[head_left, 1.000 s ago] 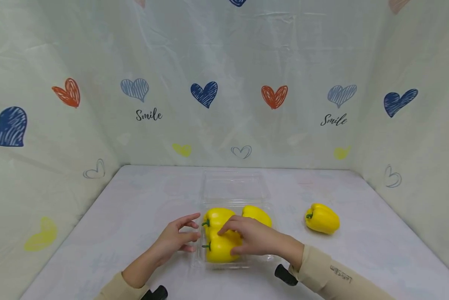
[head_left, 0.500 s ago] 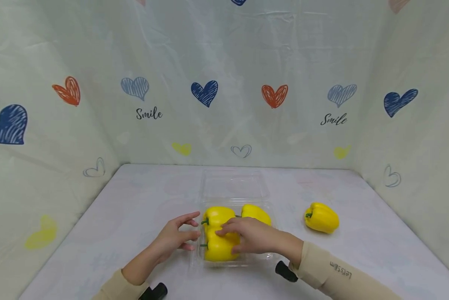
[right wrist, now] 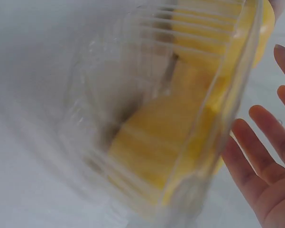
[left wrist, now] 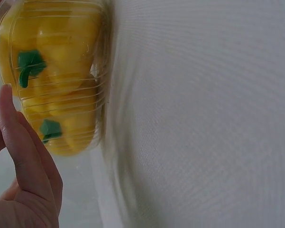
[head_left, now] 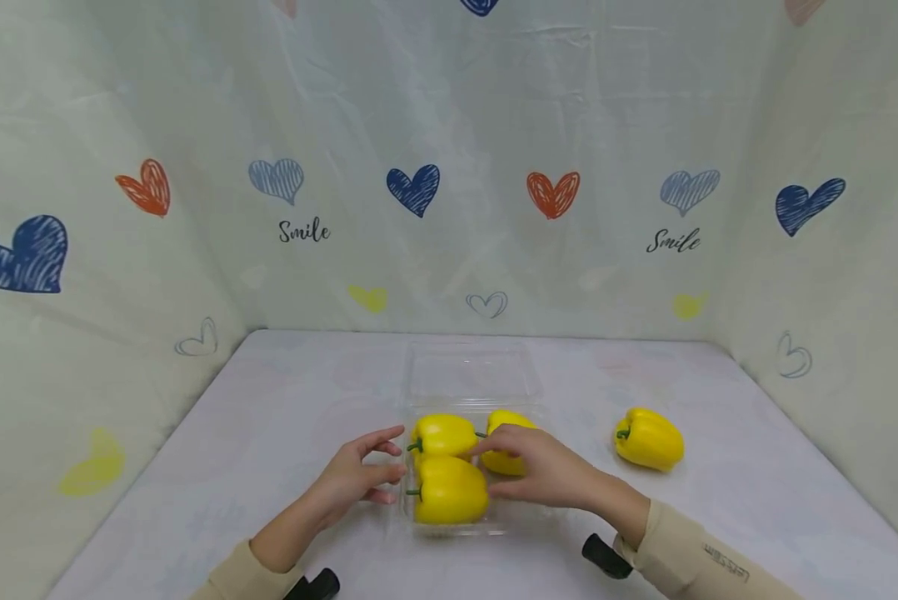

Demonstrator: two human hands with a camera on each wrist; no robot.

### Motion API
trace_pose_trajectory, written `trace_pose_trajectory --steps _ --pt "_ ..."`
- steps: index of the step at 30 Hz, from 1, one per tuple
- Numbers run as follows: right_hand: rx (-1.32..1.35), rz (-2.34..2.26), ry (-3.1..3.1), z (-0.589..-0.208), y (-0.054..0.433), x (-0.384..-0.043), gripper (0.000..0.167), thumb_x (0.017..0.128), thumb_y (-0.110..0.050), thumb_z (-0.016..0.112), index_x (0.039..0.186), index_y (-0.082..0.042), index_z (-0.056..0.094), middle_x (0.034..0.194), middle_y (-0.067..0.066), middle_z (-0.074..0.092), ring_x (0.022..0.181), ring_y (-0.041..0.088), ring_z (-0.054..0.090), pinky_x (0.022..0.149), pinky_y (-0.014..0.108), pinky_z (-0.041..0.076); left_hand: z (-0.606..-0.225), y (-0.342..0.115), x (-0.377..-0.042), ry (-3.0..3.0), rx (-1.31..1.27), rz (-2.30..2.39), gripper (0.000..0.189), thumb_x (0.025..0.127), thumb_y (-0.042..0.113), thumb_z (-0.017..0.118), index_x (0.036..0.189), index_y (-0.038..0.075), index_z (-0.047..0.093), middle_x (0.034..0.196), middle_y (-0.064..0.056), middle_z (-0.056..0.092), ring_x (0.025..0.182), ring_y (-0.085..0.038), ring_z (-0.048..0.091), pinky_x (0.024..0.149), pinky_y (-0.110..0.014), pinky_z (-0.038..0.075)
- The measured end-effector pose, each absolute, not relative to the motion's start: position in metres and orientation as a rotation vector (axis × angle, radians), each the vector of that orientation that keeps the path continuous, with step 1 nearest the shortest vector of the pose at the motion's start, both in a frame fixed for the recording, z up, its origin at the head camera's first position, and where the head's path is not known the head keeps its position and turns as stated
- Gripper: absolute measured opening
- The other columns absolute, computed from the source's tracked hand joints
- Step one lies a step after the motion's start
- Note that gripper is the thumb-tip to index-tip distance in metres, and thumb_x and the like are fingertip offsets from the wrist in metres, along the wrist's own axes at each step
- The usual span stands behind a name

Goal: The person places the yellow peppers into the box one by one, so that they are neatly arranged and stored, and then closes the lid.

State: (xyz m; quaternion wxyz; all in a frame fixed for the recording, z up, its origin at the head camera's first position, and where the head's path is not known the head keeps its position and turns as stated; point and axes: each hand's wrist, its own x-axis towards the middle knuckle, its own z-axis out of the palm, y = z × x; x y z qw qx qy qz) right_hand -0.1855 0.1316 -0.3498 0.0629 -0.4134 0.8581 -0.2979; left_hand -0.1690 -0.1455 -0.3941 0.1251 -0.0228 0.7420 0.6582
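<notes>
Three yellow bell peppers with green stems lie in a clear plastic clamshell box (head_left: 460, 531): a front-left pepper (head_left: 452, 492), a back-left pepper (head_left: 445, 435) and a right-hand pepper (head_left: 505, 419), partly covered by my right hand. My left hand (head_left: 351, 477) is beside the box's left wall, fingers spread and holding nothing; I cannot tell whether a fingertip touches the plastic. Over the box's right part is my right hand (head_left: 542, 468). In the right wrist view its fingers (right wrist: 246, 159) are extended, with no pepper gripped between them.
A fourth bell pepper (head_left: 650, 439) lies on the white tabletop (head_left: 299, 417) to the right of the box. The box's clear lid (head_left: 471, 371) lies folded back behind it. Curtains printed with hearts (head_left: 413, 190) enclose the table at the back and sides.
My right hand has come off the front-left pepper and shifted right, uncovering that pepper. My left hand has stayed nearly still. The view has shifted slightly.
</notes>
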Motion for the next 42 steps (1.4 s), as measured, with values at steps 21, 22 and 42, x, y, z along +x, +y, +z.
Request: trace_pose_trajectory --steps 21,22,42 --pt "-1.203 -0.955 2.905 -0.353 0.19 -0.191 0.033 0.076 -0.007 0.076 0.106 -0.011 0.064 0.102 -0.002 0.062 0.092 0.022 0.058 0.076 0.039 0.053 -0.398 -0.145 -0.17 2.166 -0.087 1.907 0.06 0.082 0.007 0.071 0.137 0.007 0.046 0.109 -0.012 0.047 0.075 -0.018 0.059 0.06 -0.033 0.056" --pt "-1.2 -0.955 2.921 -0.353 0.193 -0.192 0.033 0.075 -0.006 0.076 0.106 -0.011 0.064 0.102 -0.002 0.062 0.091 0.022 0.058 0.076 0.039 0.053 -0.398 -0.145 -0.171 2.164 -0.086 1.91 0.06 0.082 0.007 0.071 0.137 0.007 0.046 0.11 -0.012 0.047 0.075 -0.018 0.059 0.06 -0.033 0.056" --pt "-1.139 -0.862 3.175 -0.352 0.242 -0.196 0.037 0.067 -0.005 0.082 0.1 -0.014 0.067 0.097 -0.008 0.063 0.081 0.01 0.055 0.069 0.033 0.052 -0.399 -0.146 -0.172 2.151 -0.067 1.916 0.061 0.082 0.008 0.07 0.138 0.007 0.045 0.111 -0.012 0.047 0.076 -0.019 0.059 0.06 -0.034 0.057"
